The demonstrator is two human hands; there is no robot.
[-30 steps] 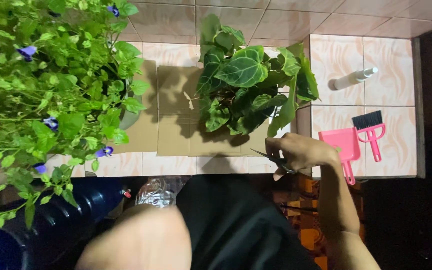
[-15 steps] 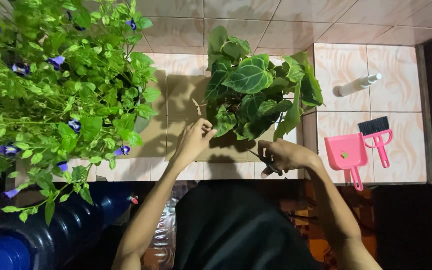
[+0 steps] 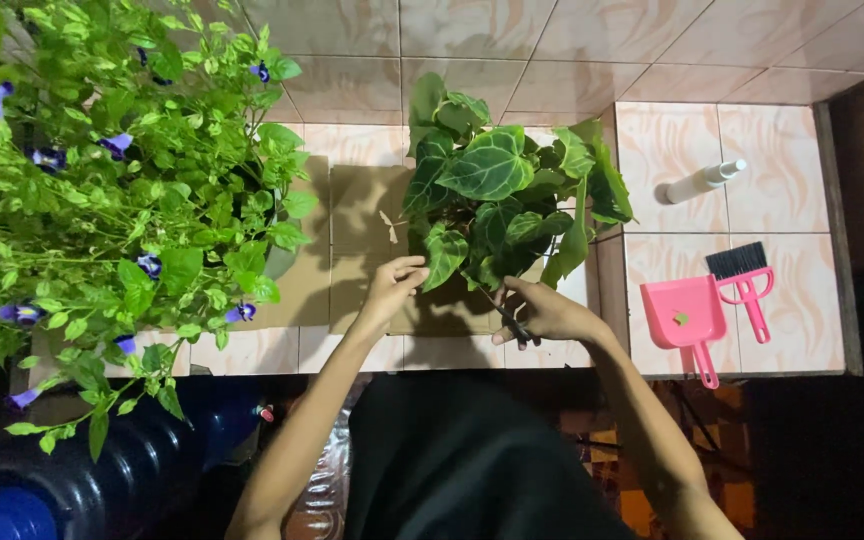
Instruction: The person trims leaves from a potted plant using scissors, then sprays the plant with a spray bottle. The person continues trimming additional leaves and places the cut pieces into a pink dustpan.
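Note:
A potted plant with broad veined dark green leaves (image 3: 497, 190) stands on flattened cardboard (image 3: 357, 215) on a tiled ledge. My left hand (image 3: 389, 287) reaches to the plant's lower left side, its fingers touching a drooping leaf (image 3: 443, 254). My right hand (image 3: 542, 313) is shut on dark scissors (image 3: 509, 318), whose blades point up toward the base of the plant's stems. My black-clothed lap fills the bottom middle of the view.
A bushy plant with small leaves and purple flowers (image 3: 122, 190) fills the left. A pink dustpan (image 3: 684, 315), a pink hand brush (image 3: 744, 282) and a white spray bottle (image 3: 702, 182) lie on the tiles at right. A dark blue water jug (image 3: 82, 480) sits at bottom left.
My left hand came up from my lap to the plant's lower leaf. My right hand moved the scissors up and left, closer to the stems.

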